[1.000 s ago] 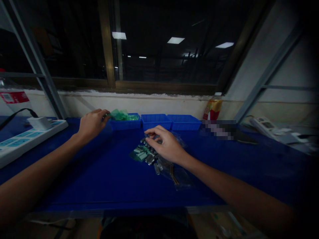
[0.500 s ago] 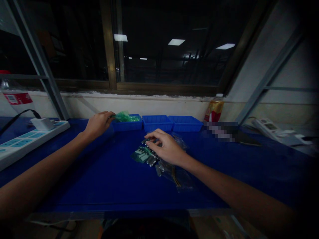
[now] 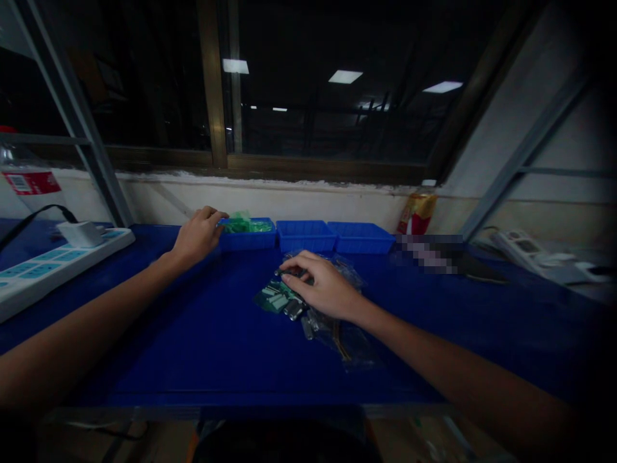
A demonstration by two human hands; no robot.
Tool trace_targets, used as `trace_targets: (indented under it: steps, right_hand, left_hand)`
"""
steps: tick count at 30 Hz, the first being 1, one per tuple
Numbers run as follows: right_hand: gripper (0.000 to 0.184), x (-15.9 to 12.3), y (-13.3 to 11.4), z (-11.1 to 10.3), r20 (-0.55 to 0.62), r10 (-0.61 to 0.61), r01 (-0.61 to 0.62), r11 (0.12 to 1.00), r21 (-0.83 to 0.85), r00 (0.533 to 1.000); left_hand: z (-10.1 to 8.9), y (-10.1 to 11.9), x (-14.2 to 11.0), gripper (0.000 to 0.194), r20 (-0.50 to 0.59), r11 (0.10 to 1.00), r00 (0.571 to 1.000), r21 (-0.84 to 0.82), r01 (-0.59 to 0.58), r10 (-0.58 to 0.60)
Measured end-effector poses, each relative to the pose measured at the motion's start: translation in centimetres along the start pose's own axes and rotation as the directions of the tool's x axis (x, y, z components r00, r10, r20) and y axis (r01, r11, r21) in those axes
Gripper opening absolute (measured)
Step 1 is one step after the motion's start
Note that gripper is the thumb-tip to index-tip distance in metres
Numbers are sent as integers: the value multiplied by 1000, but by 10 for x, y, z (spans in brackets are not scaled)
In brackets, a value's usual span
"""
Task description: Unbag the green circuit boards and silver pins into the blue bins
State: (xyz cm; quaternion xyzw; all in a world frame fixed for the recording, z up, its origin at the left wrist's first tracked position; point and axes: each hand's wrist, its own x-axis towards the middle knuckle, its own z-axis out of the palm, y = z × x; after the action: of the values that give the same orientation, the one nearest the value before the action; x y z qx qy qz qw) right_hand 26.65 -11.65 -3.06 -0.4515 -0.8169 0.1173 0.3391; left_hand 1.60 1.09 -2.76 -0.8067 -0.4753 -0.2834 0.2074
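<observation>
My left hand (image 3: 200, 236) is at the left end of the left blue bin (image 3: 248, 242), its fingers loosely bent over the rim. Green plastic film (image 3: 243, 224) lies in that bin, right beside my fingertips; the thumb is hidden. Over a pile of small parts in the middle of the table, my right hand (image 3: 322, 283) is closed with thumb and forefinger round a small dark cylinder (image 3: 277, 272). Beneath it lie green circuit boards (image 3: 272, 299) with pale strips, metal cylinders (image 3: 293, 309) and clear plastic bags (image 3: 357, 350).
Two more blue bins (image 3: 306, 236) stand in a row along the wall. On the left are a white power strip (image 3: 43, 267) and a bottle with a red label (image 3: 31, 183). A red and gold packet (image 3: 415, 213) and another power strip (image 3: 544, 257) are at the right.
My left hand has moved slightly right and up against the bin, and the green film sits lower inside it. My right hand has barely moved over the pile.
</observation>
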Motion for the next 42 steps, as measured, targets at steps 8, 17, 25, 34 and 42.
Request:
trace_targets:
  steps: [8, 17, 25, 34, 42]
  right_hand:
    - [17, 1, -8, -10, 4, -94, 93, 982, -165, 996]
    - [37, -7, -11, -6, 222, -176, 225, 949, -220, 959]
    - [33, -7, -10, 1, 238, -174, 229, 948, -223, 955]
    - [13, 0, -13, 5, 98, -227, 242, 950, -195, 969]
    - [16, -1, -11, -11, -6, -192, 186, 956, -227, 981]
  left_hand:
    - [1, 7, -4, 24, 38, 996, 996, -52, -75, 77]
    - [2, 10, -9, 38, 72, 994, 993, -51, -95, 98]
    - [-12, 47, -23, 46, 39, 996, 997, -67, -64, 67]
    - [-48, 91, -37, 36, 279, 794, 871, -579, -184, 405]
    - [-51, 84, -38, 44, 391, 714, 696, -653, -252, 603]
